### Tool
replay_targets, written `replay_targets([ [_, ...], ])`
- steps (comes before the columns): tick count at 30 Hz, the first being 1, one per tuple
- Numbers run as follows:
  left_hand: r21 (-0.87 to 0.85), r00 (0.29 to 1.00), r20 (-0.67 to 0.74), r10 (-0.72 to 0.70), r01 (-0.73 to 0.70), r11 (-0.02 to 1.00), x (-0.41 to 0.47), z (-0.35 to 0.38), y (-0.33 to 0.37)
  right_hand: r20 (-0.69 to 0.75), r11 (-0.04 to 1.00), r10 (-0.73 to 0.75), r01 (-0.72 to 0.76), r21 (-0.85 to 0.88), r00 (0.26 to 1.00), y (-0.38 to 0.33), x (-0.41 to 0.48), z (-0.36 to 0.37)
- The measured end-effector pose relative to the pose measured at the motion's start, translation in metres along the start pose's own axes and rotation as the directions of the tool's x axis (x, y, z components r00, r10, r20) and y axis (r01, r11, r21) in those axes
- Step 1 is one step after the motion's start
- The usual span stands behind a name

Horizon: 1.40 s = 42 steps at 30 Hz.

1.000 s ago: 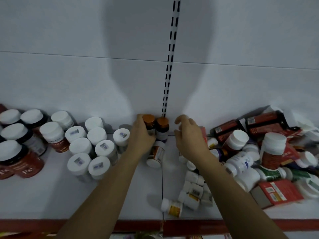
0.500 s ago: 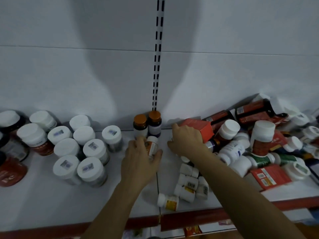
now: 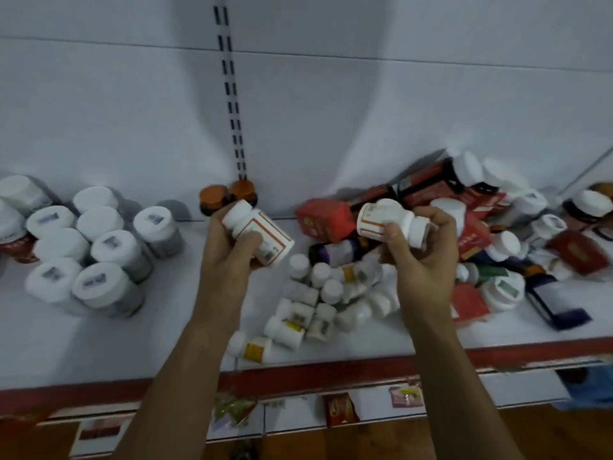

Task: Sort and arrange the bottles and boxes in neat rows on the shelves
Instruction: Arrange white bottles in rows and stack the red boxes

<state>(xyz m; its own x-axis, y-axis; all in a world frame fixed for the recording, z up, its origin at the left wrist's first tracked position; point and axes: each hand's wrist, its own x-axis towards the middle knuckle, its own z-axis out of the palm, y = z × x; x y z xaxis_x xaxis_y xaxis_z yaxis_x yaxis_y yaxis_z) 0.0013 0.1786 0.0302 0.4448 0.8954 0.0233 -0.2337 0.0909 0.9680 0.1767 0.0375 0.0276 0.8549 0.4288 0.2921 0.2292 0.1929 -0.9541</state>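
Observation:
My left hand (image 3: 229, 257) grips a white bottle with an orange-lined label (image 3: 257, 232), lifted off the white shelf (image 3: 166, 327) and tilted. My right hand (image 3: 421, 257) holds another white bottle (image 3: 388, 217) on its side above the pile. Two orange-capped dark bottles (image 3: 229, 195) stand upright against the back wall, just behind my left hand. Several small white bottles (image 3: 308, 310) lie jumbled between my forearms. A red box (image 3: 323, 219) sits beside my right hand.
Upright white-capped jars (image 3: 99, 257) stand in rows at the left. A messy heap of red boxes and bottles (image 3: 497, 234) fills the right. The shelf's red front edge (image 3: 315, 373) runs below, with packets on a lower shelf (image 3: 341, 410).
Both hands have each picked up a white bottle and lifted it off the shelf. The view has shifted right and closer.

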Motion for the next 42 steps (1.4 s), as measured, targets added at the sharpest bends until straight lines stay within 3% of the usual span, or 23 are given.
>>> replay_targets([
  [5,-0.084,0.995,0.069,0.075,-0.069,0.994,-0.050,0.114,-0.008,-0.158,0.952,0.224,-0.181,0.248,0.962,-0.034,0.006,-0.139],
  [9,-0.152,0.989,0.135,0.060,-0.039,0.988,-0.084,0.223,-0.036,-0.227,0.882,0.326,-0.209,0.423,0.918,-0.046,0.016,-0.251],
  [14,-0.177,0.949,0.315,0.020,0.038,0.983,-0.124,0.362,-0.069,-0.293,0.664,0.539,-0.185,0.724,0.789,-0.051,0.026,-0.397],
  [18,-0.169,0.881,0.472,-0.035,0.129,0.977,-0.141,0.458,-0.090,-0.345,0.600,0.581,-0.101,0.794,0.737,-0.043,0.040,-0.492],
  [23,-0.095,0.819,0.566,-0.097,0.182,0.979,-0.139,0.568,-0.136,-0.404,0.618,0.607,-0.088,0.781,0.685,-0.017,0.078,-0.574],
  [27,0.044,0.801,0.586,-0.121,0.118,0.992,-0.124,0.661,-0.175,-0.525,0.797,0.530,-0.180,0.577,0.666,0.000,0.128,-0.631],
  [29,0.148,0.787,0.603,-0.128,0.047,0.988,-0.117,0.702,-0.191,-0.598,0.888,0.452,-0.273,0.369,0.662,0.006,0.156,-0.660],
  [31,0.292,0.770,0.630,-0.103,-0.113,0.950,-0.111,0.735,-0.206,-0.635,0.931,0.325,-0.356,0.083,0.701,0.015,0.187,-0.688],
  [34,0.431,0.772,0.636,-0.017,-0.336,0.837,-0.108,0.764,-0.229,-0.525,0.849,0.143,-0.376,-0.370,0.839,0.027,0.235,-0.716],
  [37,0.499,0.805,0.594,0.000,-0.368,0.785,-0.106,0.778,-0.249,-0.313,0.671,0.095,-0.293,-0.681,0.945,0.041,0.278,-0.730],
  [39,0.516,0.833,0.553,0.012,-0.354,0.780,-0.102,0.789,-0.259,-0.209,0.582,0.078,-0.215,-0.784,0.975,0.054,0.302,-0.737],
  [42,0.526,0.857,0.515,0.004,-0.319,0.789,-0.107,0.802,-0.269,-0.083,0.570,0.077,-0.112,-0.814,0.994,0.075,0.320,-0.744],
])
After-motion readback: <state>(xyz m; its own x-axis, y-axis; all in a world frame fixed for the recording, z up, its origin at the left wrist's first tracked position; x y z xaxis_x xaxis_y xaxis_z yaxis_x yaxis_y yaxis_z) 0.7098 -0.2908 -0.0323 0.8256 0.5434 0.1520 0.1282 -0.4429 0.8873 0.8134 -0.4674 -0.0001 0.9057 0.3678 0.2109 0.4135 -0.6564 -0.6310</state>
